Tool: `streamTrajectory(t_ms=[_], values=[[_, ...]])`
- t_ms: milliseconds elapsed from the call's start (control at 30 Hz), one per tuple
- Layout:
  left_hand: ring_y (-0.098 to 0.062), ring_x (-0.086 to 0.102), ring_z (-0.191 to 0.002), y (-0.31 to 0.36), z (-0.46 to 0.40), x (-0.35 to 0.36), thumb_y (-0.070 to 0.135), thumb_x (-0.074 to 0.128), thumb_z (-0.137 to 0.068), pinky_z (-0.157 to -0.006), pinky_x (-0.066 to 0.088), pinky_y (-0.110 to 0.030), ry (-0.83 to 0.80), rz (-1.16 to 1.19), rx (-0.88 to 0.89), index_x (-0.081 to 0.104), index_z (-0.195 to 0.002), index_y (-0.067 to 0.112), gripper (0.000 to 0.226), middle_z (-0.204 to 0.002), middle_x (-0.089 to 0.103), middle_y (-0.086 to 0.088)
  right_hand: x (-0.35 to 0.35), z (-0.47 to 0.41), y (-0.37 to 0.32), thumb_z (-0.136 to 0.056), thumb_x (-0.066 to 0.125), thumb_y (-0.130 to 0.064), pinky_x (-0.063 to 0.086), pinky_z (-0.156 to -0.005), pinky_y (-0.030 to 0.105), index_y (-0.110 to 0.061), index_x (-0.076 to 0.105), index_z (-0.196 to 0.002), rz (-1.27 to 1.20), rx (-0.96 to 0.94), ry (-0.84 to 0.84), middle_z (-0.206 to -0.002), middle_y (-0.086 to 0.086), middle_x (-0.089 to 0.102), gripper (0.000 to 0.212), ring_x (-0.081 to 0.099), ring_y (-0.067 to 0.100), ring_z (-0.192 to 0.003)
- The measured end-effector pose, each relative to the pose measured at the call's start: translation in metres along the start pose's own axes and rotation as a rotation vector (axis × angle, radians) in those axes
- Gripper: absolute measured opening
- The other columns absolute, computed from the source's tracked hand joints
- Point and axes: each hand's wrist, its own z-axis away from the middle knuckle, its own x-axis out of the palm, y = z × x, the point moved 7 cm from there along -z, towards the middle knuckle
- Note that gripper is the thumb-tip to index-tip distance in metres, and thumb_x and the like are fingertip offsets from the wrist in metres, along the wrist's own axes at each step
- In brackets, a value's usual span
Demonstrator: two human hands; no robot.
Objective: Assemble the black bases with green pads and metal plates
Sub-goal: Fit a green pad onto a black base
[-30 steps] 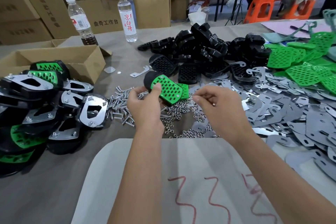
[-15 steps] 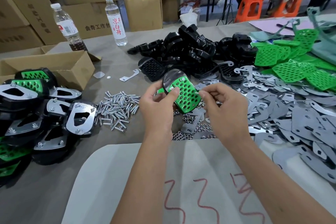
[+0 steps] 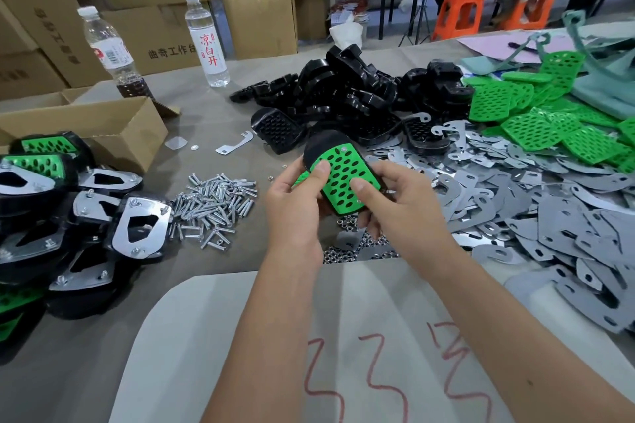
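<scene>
A black base point(image 3: 324, 144) with a perforated green pad point(image 3: 343, 178) on its face is held above the table in both hands. My left hand point(image 3: 295, 206) grips its left side, thumb pressed on the pad. My right hand point(image 3: 395, 206) grips the right side, thumb also on the pad. A small screw head shows at the pad's top. Loose black bases point(image 3: 347, 96) are piled behind, green pads point(image 3: 536, 124) at the right, and grey metal plates point(image 3: 549, 209) spread across the right side.
Finished assemblies point(image 3: 62, 216) are stacked at the left next to an open cardboard box point(image 3: 113, 134). Screws point(image 3: 213, 206) and nuts point(image 3: 343, 251) lie near my hands. Two bottles point(image 3: 206, 38) stand at the back. A white board point(image 3: 343, 354) lies before me.
The base with its pad has come closer and turned pad-up. My right hand, earlier just touching its edge, now grips it with the thumb on the pad.
</scene>
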Motion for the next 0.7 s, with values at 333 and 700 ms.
streamTrajectory(t_ms=[333,700], values=[[-0.021,0.069,-0.075,-0.01,0.009,0.019,0.036,0.067,-0.099,-0.075,0.057,-0.035,-0.106,-0.01,-0.132,0.074,-0.085,0.014,0.027,-0.086,0.072,-0.009,0.004,0.011,-0.031,-0.078,0.078,0.001,0.035,-0.07,0.006,-0.022,0.074,-0.113,0.761,-0.484,0.193,-0.099,-0.011,0.057,0.043,0.042,-0.001,-0.072],[-0.025,0.077,-0.069,-0.006,-0.009,-0.022,-0.003,0.063,-0.096,-0.053,0.062,-0.038,0.163,0.197,-0.169,0.069,-0.122,0.004,0.027,-0.09,0.079,-0.014,0.006,0.008,-0.02,-0.091,0.077,-0.021,0.041,-0.077,0.018,-0.015,0.069,-0.106,0.706,-0.413,0.085,-0.101,-0.007,0.06,0.018,0.051,0.005,-0.083]])
